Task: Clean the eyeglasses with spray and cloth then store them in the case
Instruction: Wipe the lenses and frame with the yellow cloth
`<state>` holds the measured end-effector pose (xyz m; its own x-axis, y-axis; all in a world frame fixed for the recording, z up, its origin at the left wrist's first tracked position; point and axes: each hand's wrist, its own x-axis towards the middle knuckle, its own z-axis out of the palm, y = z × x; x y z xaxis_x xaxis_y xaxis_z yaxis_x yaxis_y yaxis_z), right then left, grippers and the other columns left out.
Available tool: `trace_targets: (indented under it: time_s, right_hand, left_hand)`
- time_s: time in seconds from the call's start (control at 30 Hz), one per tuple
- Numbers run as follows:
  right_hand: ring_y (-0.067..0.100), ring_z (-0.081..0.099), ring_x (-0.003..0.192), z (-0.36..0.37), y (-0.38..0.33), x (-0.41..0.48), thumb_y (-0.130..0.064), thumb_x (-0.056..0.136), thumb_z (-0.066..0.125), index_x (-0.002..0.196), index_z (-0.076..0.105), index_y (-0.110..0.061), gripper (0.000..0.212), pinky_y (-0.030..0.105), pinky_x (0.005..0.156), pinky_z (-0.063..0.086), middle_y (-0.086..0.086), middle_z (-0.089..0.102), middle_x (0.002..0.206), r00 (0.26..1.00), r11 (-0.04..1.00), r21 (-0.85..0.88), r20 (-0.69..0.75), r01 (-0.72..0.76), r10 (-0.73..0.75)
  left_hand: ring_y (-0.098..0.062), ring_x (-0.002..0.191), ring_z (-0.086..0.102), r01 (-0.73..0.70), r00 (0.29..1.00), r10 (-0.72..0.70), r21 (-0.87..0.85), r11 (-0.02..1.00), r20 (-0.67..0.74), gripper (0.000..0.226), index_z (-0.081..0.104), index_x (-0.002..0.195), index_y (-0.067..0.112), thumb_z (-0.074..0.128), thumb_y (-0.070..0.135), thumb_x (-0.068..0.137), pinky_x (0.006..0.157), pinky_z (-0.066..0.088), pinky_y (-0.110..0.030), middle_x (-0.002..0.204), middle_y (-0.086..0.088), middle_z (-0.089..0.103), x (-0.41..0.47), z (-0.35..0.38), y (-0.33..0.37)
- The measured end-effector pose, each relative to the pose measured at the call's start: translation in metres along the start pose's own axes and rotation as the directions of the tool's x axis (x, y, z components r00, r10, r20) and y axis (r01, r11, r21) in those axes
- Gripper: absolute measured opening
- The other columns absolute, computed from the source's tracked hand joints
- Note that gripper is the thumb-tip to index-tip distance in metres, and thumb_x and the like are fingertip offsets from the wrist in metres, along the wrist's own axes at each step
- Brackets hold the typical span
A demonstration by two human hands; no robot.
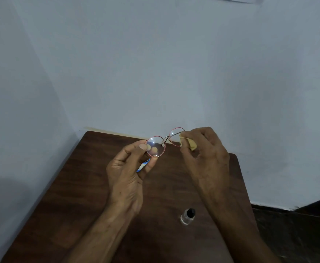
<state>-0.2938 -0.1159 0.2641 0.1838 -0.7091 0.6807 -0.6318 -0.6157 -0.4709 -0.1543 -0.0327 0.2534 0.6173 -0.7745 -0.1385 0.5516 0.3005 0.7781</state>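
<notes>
The left hand (128, 171) pinches one round lens of the eyeglasses (158, 143) by its rim, thumb in front and fingertips behind, holding the thin red wire frame above the dark wood-grain tabletop (79, 186). At the eyeglasses' other lens, a soft tan cloth (190, 144) is bunched in the gripping right hand (204, 154). Below the eyeglasses, a small clear black-capped bottle (188, 216) stands upright.

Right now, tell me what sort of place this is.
Likely a plain indoor room corner: a dark wooden table set against bare pale blue walls, a small spray bottle standing on it.
</notes>
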Motion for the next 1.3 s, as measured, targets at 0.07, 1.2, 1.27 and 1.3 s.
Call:
trace_targets:
  time_s: [0.07,1.2,1.27,1.3]
  right_hand:
    - [0.019,0.065,0.088,-0.002,0.001,-0.003,-0.006,0.086,0.079,0.098,0.078,-0.012,0.014,0.037,0.072,0.058,0.002,0.068,0.1,1.0,1.0,0.013,0.013,0.017,-0.017]
    - [0.018,0.066,0.09,-0.02,-0.01,-0.02,-0.011,0.091,0.076,0.102,0.078,-0.01,0.011,0.036,0.074,0.056,0.003,0.069,0.101,0.985,0.98,0.133,0.076,0.146,-0.157]
    - [0.018,0.066,0.091,-0.019,-0.017,-0.026,-0.01,0.092,0.074,0.102,0.078,-0.009,0.011,0.036,0.076,0.057,0.003,0.069,0.101,0.981,0.973,0.167,0.081,0.161,-0.176]
    - [0.018,0.066,0.091,-0.019,-0.019,-0.027,-0.01,0.092,0.074,0.102,0.078,-0.009,0.011,0.036,0.077,0.057,0.003,0.069,0.101,0.981,0.972,0.172,0.08,0.16,-0.176]
  left_hand:
    - [-0.016,0.077,0.077,-0.007,1.0,0.007,-0.014,1.0,0.0,0.008,0.082,0.083,0.017,0.078,0.019,0.076,0.067,0.062,-0.025,0.084,-0.008,0.079,-0.001,0.002,-0.001]
    - [-0.021,0.088,0.081,-0.081,0.997,0.081,0.06,0.995,-0.004,0.024,0.082,0.099,0.01,0.083,0.022,0.078,0.071,0.064,-0.029,0.095,-0.01,0.083,-0.029,0.01,-0.034]
    - [-0.019,0.088,0.081,-0.068,0.997,0.069,0.056,0.996,-0.016,0.025,0.083,0.1,0.012,0.083,0.024,0.079,0.069,0.063,-0.028,0.098,-0.008,0.083,-0.029,0.01,-0.036]
    - [-0.018,0.088,0.081,-0.061,0.998,0.062,0.049,0.997,-0.02,0.024,0.083,0.1,0.012,0.083,0.024,0.079,0.068,0.062,-0.027,0.099,-0.008,0.083,-0.03,0.01,-0.036]
